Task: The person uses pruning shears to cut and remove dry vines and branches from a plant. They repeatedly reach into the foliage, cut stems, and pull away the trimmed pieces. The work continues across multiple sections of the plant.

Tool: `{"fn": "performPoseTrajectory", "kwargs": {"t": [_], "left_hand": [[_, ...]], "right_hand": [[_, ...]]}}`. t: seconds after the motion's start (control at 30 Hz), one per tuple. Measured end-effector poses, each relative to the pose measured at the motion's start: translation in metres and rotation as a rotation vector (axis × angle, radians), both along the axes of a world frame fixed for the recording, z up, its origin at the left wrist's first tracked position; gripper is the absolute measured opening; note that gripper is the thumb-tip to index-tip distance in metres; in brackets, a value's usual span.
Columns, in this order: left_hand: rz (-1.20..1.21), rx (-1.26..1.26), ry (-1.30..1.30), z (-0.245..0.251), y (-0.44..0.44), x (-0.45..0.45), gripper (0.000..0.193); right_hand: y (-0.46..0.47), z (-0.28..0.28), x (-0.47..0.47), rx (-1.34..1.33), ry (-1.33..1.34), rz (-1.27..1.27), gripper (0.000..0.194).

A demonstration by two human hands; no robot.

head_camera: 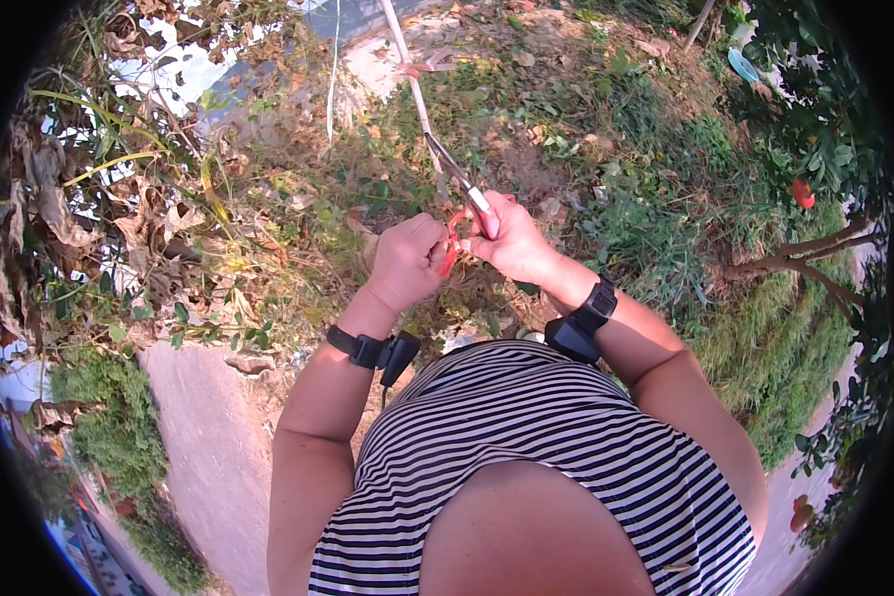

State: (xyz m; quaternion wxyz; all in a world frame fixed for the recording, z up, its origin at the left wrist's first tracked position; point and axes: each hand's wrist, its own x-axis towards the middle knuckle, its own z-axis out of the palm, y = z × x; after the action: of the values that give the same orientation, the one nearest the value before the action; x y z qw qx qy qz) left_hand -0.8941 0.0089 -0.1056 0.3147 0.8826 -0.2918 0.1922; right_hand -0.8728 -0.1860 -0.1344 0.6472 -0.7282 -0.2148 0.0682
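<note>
My left hand [406, 257] is closed in a fist around one end of a red plastic strip [454, 257]. Facing it, my right hand [518, 238] pinches the same strip between thumb and finger. Scissors [451, 165] with dark blades are also held in my right hand, their tips pointing away from me; the handles are partly covered by my fingers. The blades overlap a slender pale pole [404, 37] that slants up in front of me. Further along, another reddish strip [415, 70] is tied around the pole. The pole's lower end is hidden near my hands.
Dry, withered vines [52, 201] hang on the left. Low green plants [641, 201] cover the ground to the right, beside a branching trunk [797, 261] and a red fruit [802, 194]. A pale string [333, 74] hangs left of the pole. A paved path [201, 417] runs at lower left.
</note>
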Motion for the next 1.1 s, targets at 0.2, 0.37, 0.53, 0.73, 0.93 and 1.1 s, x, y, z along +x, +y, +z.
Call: {"fn": "performPoseTrajectory", "kwargs": {"t": [0.2, 0.37, 0.53, 0.73, 0.93, 1.1], "left_hand": [[-0.079, -0.208, 0.324, 0.004, 0.011, 0.003, 0.012], [-0.251, -0.082, 0.380, 0.003, -0.006, 0.008, 0.010], [-0.212, -0.129, 0.762, -0.002, -0.003, 0.008, 0.007], [-0.269, -0.129, 0.920, -0.013, -0.001, 0.014, 0.009], [-0.142, -0.217, 0.893, -0.018, 0.001, 0.011, 0.011], [-0.034, -0.085, 0.712, -0.014, -0.001, 0.008, 0.009]], "right_hand": [[-0.007, 0.003, 0.000, -0.154, -0.037, 0.007, 0.030], [-0.007, 0.004, -0.001, -0.170, -0.093, 0.055, 0.040], [-0.009, 0.002, 0.000, -0.220, -0.133, 0.098, 0.045], [-0.009, -0.003, 0.002, -0.196, -0.143, 0.155, 0.048], [-0.006, 0.000, 0.000, -0.152, -0.126, 0.085, 0.042], [-0.001, 0.001, -0.002, -0.146, -0.189, -0.010, 0.038]]}}
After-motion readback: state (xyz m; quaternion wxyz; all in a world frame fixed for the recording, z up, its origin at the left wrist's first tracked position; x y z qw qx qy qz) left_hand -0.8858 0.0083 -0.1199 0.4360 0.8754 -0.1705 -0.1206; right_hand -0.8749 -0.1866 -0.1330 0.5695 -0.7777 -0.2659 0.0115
